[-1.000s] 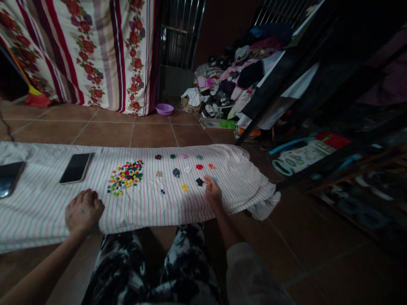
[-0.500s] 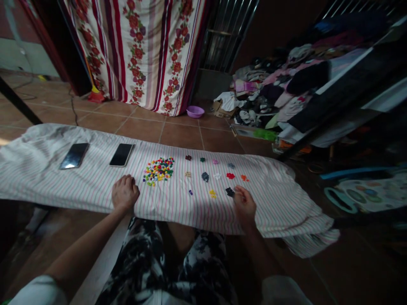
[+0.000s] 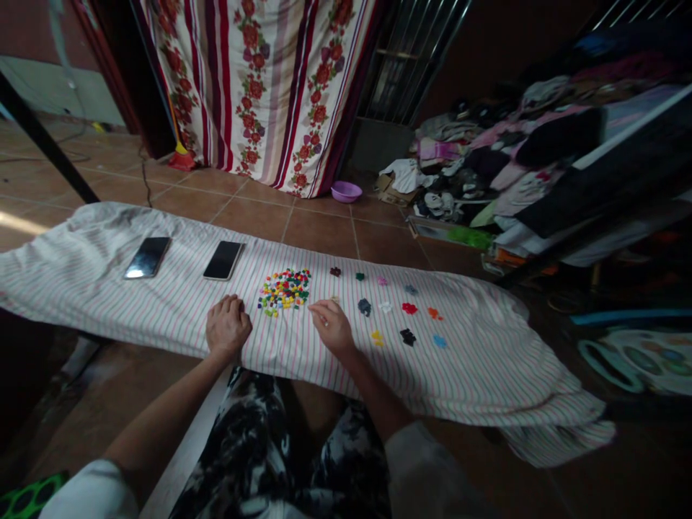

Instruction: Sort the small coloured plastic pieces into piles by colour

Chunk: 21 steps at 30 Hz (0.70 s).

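Small coloured beads lie on a striped cloth, in one large mixed pile (image 3: pixel 285 292) and several small single-colour groups to its right. My left hand (image 3: pixel 228 326) rests on the cloth, fingers curled in, just left of the mixed pile. At the pile's right edge is my right hand (image 3: pixel 331 328), its thumb and fingers pinched together with no bead visible in them. It partly covers the beige beads (image 3: pixel 335 298). Black beads (image 3: pixel 408 336), yellow beads (image 3: pixel 377 338), light blue beads (image 3: pixel 440 340) and red beads (image 3: pixel 409 308) lie farther right.
Two phones, a left one (image 3: pixel 148 258) and a right one (image 3: pixel 223 260), lie on the striped cloth (image 3: pixel 486 375). Beyond the cloth's far edge are a purple basin (image 3: pixel 346 192), a hanging flowered curtain (image 3: pixel 270 94) and a heap of clothes (image 3: pixel 486 158).
My right hand has moved left from beside the black beads to the mixed pile, uncovering the light blue beads. My left hand stays on the cloth. The view has shifted slightly.
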Motion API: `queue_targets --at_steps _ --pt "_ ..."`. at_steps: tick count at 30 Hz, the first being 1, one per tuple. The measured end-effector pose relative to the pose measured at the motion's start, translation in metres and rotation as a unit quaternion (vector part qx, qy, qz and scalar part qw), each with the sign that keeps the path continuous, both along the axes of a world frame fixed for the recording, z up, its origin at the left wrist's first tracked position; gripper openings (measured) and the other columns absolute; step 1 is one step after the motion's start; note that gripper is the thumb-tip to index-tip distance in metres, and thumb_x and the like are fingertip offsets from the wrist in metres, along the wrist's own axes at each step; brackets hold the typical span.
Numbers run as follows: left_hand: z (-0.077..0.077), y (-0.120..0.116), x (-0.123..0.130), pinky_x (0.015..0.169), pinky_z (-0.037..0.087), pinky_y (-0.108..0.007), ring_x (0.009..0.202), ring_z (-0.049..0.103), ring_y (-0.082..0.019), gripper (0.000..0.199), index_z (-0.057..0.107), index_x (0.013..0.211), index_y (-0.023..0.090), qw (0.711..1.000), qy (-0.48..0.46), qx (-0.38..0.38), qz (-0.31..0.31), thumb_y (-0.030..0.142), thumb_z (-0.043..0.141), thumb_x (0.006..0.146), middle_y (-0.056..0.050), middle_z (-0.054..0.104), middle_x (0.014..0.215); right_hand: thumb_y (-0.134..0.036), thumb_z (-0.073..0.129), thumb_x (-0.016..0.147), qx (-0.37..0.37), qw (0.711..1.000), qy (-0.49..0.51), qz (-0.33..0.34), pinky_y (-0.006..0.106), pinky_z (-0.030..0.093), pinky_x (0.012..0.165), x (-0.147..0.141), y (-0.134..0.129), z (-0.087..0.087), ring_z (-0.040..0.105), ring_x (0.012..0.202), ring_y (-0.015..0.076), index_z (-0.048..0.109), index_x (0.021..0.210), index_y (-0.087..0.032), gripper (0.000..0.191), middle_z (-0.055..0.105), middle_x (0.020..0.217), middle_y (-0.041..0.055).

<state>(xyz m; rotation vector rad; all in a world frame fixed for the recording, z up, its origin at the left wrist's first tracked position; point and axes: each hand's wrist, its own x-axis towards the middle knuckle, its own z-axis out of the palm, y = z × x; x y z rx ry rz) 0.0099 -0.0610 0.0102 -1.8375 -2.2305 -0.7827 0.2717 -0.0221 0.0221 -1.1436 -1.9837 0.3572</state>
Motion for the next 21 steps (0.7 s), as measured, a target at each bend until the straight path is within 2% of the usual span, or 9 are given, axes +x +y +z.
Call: queue_targets --at_steps 4,10,21 --pt "-0.004 0.001 -0.001 0.101 0.042 -0.044 0.122 0.056 -0.029 0.03 0.065 0.105 0.014 1.0 -0.004 0.007 0.003 0.019 0.047 0.081 -0.015 0.067 0.123 -0.015 0.054 0.088 -0.033 0.996 -0.077 -0.02 0.036 0.05 0.093 -0.024 0.016 0.002 0.059 0.099 0.0211 0.077 0.098 -0.024 0.027 0.065 0.102 0.0077" --pt "-0.008 0.001 -0.001 0.101 0.041 -0.044 0.122 0.056 -0.029 0.028 0.065 0.103 0.016 1.0 -0.009 0.018 0.002 0.019 0.047 0.082 -0.013 0.068 0.122 -0.019 0.054 0.091 -0.071 0.986 -0.146 -0.045 0.036 0.047 0.094 -0.04 0.035 0.011 0.055 0.103 0.0224 0.078 0.103 -0.027 0.027 0.062 0.103 0.0079" --pt "-0.005 0.001 0.0 0.098 0.042 -0.043 0.121 0.057 -0.029 0.028 0.065 0.102 0.015 1.0 -0.004 0.015 0.005 0.019 0.048 0.081 -0.013 0.068 0.121 -0.021 0.056 0.091 -0.106 0.969 -0.211 -0.074 0.033 0.043 0.097 -0.051 0.058 0.012 0.05 0.106 0.023 0.075 0.11 -0.026 0.028 0.06 0.107 0.0082"
